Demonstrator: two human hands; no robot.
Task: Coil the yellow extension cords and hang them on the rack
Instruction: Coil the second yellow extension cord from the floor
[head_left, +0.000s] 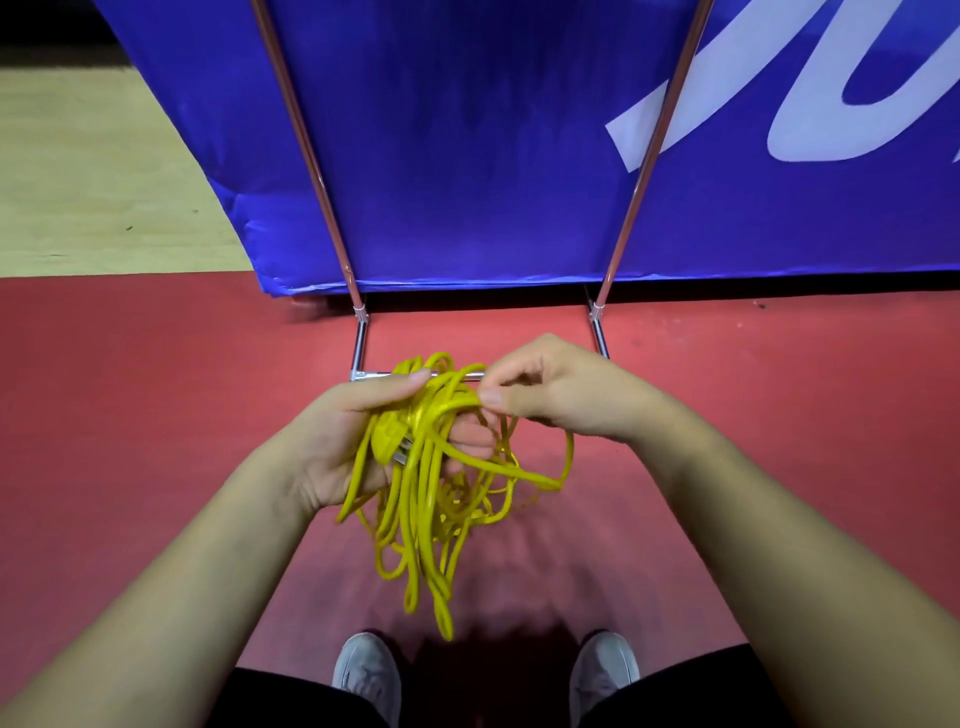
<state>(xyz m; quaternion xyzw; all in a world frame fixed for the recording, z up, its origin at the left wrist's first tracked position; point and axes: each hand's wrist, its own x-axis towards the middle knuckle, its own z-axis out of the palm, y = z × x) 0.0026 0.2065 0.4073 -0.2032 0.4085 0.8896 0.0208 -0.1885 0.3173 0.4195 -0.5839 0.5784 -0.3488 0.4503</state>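
Note:
A yellow extension cord (422, 509) hangs in loose, tangled loops in front of me above the red floor. My left hand (337, 441) is shut around the top of the bundle, with the yellow plug (388, 435) lying against its palm. My right hand (561, 395) pinches a strand at the top right of the bundle between thumb and fingers, and one loop droops out to the right below it. The metal rack (631, 208) rises just beyond my hands as two slanted chrome poles joined by a low base bar.
A blue banner (467, 156) with white lettering stands behind the rack poles. The floor is red (156, 415), with a pale wooden area (78, 182) at the far left. My two grey shoes (366, 670) show at the bottom.

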